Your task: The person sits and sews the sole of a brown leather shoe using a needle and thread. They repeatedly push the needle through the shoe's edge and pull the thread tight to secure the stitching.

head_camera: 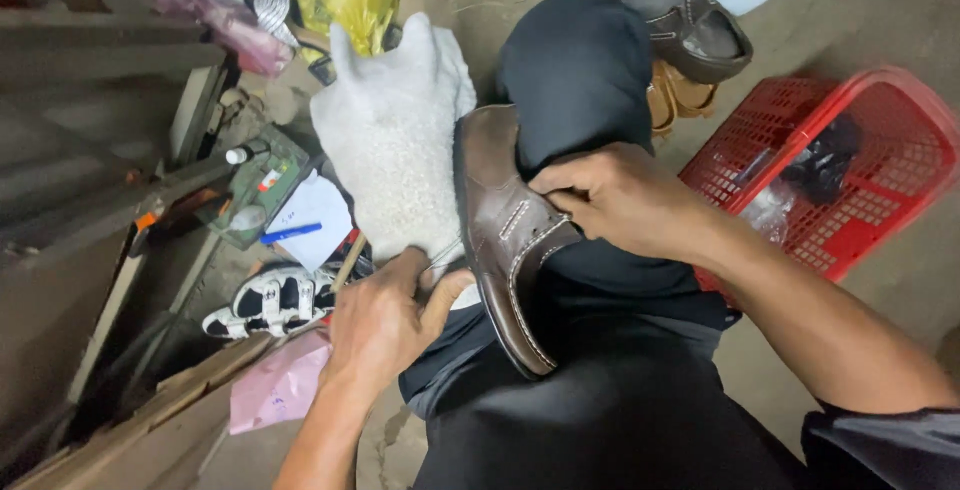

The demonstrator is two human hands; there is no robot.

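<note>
Keep the brown leather shoe (505, 240) braced on your knee at centre, sole edge turned up. Your right hand (620, 200) is pinched shut on its stitched upper; your left hand (385, 320) is closed on the thread at the near sole, so pull it snug and evenly. Count: one brown shoe in hand, one dark shoe (675, 15) far right, one red basket (850, 170), one sandal (270, 302) left.

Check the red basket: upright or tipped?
Tipped. The red basket leans on its side on the floor, its open mouth facing the camera, a dark item inside.
</note>
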